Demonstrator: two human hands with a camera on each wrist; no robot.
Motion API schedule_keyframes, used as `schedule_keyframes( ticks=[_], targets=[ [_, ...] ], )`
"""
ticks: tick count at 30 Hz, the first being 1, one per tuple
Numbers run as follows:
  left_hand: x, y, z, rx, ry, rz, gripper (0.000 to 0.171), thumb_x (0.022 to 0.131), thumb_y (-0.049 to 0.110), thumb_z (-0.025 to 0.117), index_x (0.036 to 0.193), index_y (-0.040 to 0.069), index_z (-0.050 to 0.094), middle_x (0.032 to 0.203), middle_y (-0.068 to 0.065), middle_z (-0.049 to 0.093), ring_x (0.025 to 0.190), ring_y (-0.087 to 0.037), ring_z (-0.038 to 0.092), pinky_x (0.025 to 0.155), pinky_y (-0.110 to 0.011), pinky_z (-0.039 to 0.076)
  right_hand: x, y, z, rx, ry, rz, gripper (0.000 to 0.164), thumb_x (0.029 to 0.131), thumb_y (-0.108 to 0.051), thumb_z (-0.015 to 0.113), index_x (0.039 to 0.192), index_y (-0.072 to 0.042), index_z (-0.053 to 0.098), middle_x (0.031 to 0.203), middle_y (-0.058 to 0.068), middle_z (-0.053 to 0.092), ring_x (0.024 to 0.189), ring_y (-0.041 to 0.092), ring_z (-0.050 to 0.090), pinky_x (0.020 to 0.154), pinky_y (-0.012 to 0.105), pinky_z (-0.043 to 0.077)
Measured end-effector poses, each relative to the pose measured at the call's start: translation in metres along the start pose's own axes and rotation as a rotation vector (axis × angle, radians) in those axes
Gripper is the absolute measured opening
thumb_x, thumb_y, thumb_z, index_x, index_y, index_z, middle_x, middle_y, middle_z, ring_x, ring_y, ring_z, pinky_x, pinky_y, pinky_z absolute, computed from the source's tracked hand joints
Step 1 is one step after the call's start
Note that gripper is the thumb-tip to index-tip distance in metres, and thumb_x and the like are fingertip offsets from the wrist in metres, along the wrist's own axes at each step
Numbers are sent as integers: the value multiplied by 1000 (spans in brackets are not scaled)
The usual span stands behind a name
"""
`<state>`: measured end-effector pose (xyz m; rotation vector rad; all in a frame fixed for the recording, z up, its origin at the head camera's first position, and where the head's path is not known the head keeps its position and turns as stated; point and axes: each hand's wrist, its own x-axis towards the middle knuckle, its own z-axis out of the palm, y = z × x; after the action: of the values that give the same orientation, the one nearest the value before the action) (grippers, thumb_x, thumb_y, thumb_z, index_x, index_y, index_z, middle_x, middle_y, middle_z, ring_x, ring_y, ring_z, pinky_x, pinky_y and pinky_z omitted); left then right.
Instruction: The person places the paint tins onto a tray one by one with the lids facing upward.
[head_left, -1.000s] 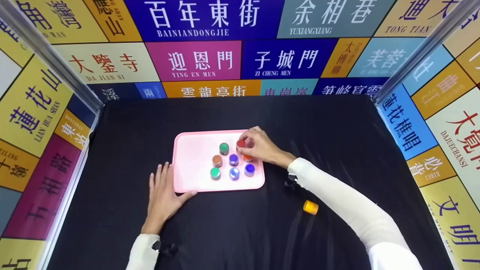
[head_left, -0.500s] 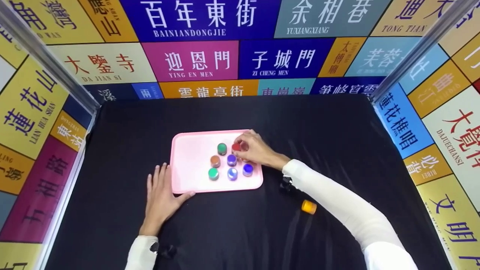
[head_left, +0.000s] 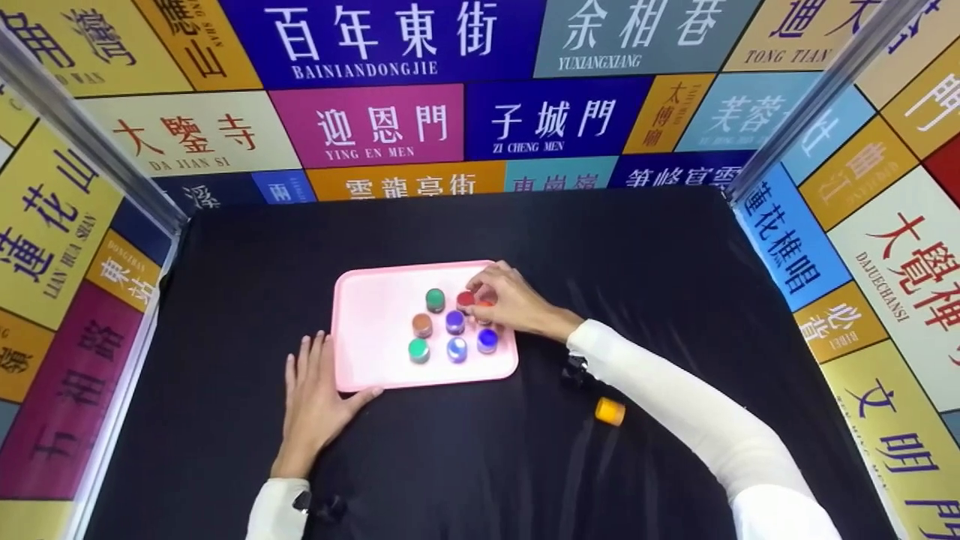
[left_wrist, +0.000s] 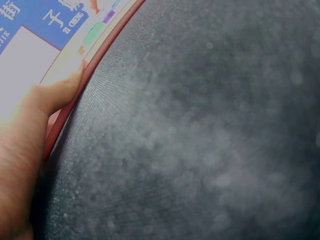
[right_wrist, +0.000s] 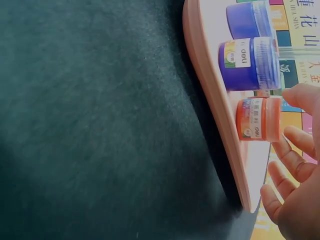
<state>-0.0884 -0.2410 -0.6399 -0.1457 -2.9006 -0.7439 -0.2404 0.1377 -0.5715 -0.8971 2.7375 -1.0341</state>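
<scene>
A pink tray (head_left: 367, 330) bears several small paint jars with coloured lids. At its far right part, my right hand (head_left: 517, 306) pinches a red paint jar (head_left: 466, 300) between thumb and fingers. Partly covered by that hand is an orange-red jar (head_left: 486, 310); the right wrist view shows this labelled orange jar (right_wrist: 252, 119) upright near the tray rim, just before the fingertips. My left hand (head_left: 311, 409) lies at the tray's left front corner, fingers straight along the side. Its thumb (left_wrist: 65, 92) touches the front rim.
On the tray stand green (head_left: 435, 300), brown (head_left: 422, 325), purple (head_left: 455, 322), light green (head_left: 418, 350), pale blue-violet (head_left: 457, 349) and blue (head_left: 487, 340) jars. A yellow jar (head_left: 610, 411) lies on the black cloth (head_left: 450, 465) near the right forearm. Printed panels (head_left: 367, 124) wall the table.
The red jar in my right hand has come slightly nearer on the tray, alongside the green one. My left hand keeps its place at the corner. The head view has shifted a little.
</scene>
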Motion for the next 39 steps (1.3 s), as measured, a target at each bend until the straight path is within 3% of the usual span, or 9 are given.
schedule_keyframes(
  ticks=[13,24,39],
  targets=[
    [-1,0,0,0,13,16,130,82,74,84,171,-2,29,177,-29,28,167,-49,15,135,-66,5,-41,2,-23,-6,60,-34,34,93,-24,88,119,-4,78,117,9,75,122,31,58,109,53,45],
    [0,2,0,-11,18,16,130,82,73,86,171,-3,29,176,-30,29,167,-50,16,135,-66,5,-82,9,-29,14,137,-37,35,89,-21,92,116,-3,79,114,8,75,119,31,60,106,51,48],
    [0,1,1,-13,12,13,131,81,74,85,172,-1,28,177,-29,28,167,-49,15,135,-66,4,-130,8,-38,37,181,-41,38,89,-24,93,118,-3,79,119,7,74,121,31,61,109,49,50]
  ],
)
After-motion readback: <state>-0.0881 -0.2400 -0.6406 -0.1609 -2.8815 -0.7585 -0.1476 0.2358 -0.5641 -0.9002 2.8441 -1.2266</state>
